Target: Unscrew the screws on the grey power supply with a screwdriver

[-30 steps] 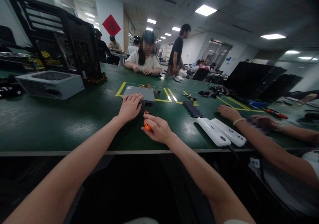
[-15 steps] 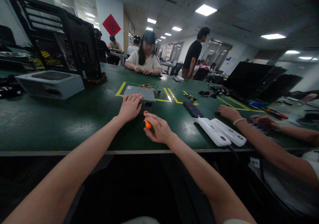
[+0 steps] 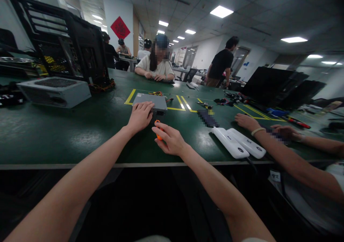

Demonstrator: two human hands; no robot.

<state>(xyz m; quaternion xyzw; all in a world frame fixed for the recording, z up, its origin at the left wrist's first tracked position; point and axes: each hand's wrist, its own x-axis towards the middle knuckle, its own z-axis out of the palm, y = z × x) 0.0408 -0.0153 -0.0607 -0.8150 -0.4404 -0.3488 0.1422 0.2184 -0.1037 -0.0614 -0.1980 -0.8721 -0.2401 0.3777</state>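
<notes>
A flat grey computer power supply (image 3: pixel 154 100) lies on the green table, with coloured wires behind it. My left hand (image 3: pixel 141 115) grips its near left side, fingers over the top and thumb low at the front face. My right hand (image 3: pixel 170 138) is closed loosely around the orange handle of a screwdriver (image 3: pixel 158 136). Its thin shaft points away from me at the near face of the power supply, below the dark socket. Whether the tip touches a screw is too small to tell.
A larger power supply (image 3: pixel 55 91) and an open black computer case (image 3: pixel 61 44) stand at the left. White devices (image 3: pixel 231 143) lie right of my right hand, near a co-worker's arm (image 3: pixel 268 138). Dark monitors (image 3: pixel 274 86) stand back right. Another person (image 3: pixel 156 62) sits opposite.
My right fingers have shifted on the screwdriver handle, covering more of it. My left hand and the power supply stay put. A standing person in the background has moved right.
</notes>
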